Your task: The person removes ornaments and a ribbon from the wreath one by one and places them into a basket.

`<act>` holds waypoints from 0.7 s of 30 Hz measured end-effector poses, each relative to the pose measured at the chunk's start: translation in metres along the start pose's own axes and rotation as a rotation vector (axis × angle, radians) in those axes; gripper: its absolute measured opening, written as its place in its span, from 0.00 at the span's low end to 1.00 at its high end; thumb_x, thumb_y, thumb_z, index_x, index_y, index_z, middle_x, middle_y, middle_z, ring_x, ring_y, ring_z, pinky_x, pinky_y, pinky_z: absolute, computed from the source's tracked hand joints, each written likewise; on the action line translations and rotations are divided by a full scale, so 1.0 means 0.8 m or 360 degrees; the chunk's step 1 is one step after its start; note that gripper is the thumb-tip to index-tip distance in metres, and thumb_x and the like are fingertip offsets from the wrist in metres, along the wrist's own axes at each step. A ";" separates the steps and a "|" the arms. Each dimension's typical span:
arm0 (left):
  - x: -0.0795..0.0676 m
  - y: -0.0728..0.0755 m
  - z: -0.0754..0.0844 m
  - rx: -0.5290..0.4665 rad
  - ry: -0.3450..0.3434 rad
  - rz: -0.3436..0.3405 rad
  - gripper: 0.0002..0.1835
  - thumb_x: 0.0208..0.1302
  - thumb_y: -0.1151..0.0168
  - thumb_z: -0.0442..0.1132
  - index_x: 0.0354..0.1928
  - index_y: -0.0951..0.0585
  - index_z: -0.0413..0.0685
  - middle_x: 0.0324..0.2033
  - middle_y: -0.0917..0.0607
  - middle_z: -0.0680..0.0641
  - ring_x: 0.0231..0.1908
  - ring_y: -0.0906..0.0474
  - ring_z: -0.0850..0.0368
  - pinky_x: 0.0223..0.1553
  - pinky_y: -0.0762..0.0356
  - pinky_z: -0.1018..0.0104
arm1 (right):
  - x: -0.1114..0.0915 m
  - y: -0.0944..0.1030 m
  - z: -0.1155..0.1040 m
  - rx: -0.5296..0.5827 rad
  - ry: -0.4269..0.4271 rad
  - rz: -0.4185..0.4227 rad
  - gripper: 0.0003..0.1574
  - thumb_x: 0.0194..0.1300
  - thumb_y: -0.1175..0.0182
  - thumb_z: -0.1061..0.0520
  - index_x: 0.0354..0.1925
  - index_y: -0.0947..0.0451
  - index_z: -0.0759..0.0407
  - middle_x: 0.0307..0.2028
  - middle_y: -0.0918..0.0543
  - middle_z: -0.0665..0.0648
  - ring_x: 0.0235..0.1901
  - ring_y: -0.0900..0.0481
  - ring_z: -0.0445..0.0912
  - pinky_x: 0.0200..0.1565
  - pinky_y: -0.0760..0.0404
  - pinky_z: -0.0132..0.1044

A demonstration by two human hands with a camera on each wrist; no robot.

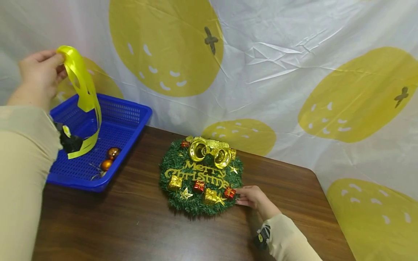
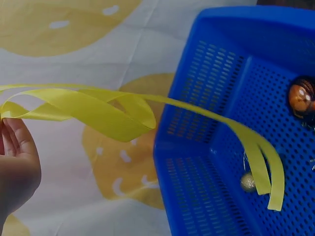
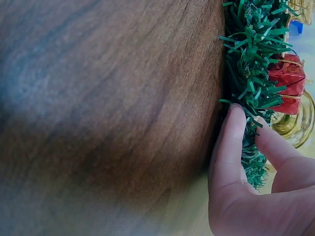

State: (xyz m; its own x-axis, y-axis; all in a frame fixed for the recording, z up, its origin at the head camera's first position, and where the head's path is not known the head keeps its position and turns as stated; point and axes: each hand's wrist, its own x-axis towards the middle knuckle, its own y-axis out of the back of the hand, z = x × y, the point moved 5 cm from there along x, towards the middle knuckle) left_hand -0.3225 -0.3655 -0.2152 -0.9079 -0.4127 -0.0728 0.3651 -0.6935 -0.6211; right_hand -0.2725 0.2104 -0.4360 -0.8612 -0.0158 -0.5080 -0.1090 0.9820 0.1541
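Up at the left, my left hand [image 1: 42, 74] pinches a looped yellow ribbon [image 1: 85, 85] between thumb and fingers. The ribbon's long tails hang into a blue plastic basket [image 1: 128, 108]; in the left wrist view their cut ends dangle over its perforated floor. A green Christmas wreath [image 1: 174, 159] lies on the table, bearing gold bells [image 1: 198, 150], "Merry Christmas" lettering, stars and small red and gold gift boxes. Its lower right edge is gripped by my right hand [image 1: 254, 198]. From the right wrist view, thumb and fingers [image 3: 226, 147] sit on either side of the tinsel, near a red gift box [image 3: 288, 83].
Two shiny copper-orange baubles [image 1: 106, 165] lie in the basket's near right part, and a small pale gold ball [image 2: 248, 182] sits elsewhere in it. The brown wooden table [image 1: 137, 224] meets a white cloth backdrop [image 1: 277, 90] with yellow fruit prints.
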 end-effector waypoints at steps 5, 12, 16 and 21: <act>0.000 0.008 -0.008 0.0136 0.0055 -0.0033 0.04 0.58 0.39 0.31 0.29 0.20 0.47 0.21 0.18 0.54 0.21 0.22 0.62 0.22 0.23 0.76 | 0.001 0.000 0.000 -0.0004 0.0001 0.0004 0.03 0.63 0.45 0.65 0.34 0.29 0.65 0.14 0.28 0.49 0.16 0.23 0.38 0.24 0.19 0.27; 0.001 0.029 -0.026 0.0318 0.0135 -0.0072 0.04 0.58 0.39 0.35 0.28 0.20 0.51 0.19 0.18 0.56 0.21 0.22 0.64 0.22 0.23 0.76 | 0.002 -0.001 -0.001 -0.0011 -0.0001 -0.0002 0.04 0.64 0.45 0.65 0.36 0.30 0.66 0.14 0.27 0.49 0.16 0.23 0.38 0.24 0.19 0.27; 0.001 0.039 -0.036 0.0543 0.0182 -0.0105 0.06 0.60 0.40 0.38 0.26 0.22 0.55 0.18 0.19 0.58 0.21 0.23 0.66 0.23 0.23 0.78 | 0.001 -0.001 -0.001 -0.0010 -0.0003 -0.0003 0.03 0.63 0.44 0.65 0.34 0.30 0.64 0.14 0.28 0.49 0.16 0.23 0.38 0.24 0.19 0.27; -0.002 0.044 -0.050 0.0937 0.0227 -0.0235 0.15 0.63 0.45 0.39 0.19 0.23 0.60 0.16 0.20 0.63 0.20 0.24 0.70 0.25 0.24 0.81 | 0.000 -0.001 0.000 -0.0005 -0.0004 -0.0011 0.04 0.64 0.45 0.65 0.35 0.31 0.64 0.14 0.28 0.49 0.16 0.23 0.38 0.24 0.19 0.27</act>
State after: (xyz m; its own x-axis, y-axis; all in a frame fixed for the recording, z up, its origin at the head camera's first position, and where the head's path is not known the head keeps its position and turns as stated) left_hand -0.3167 -0.3658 -0.2684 -0.9612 -0.2329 -0.1477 0.2489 -0.9632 -0.1013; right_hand -0.2723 0.2098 -0.4357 -0.8592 -0.0222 -0.5112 -0.1165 0.9813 0.1533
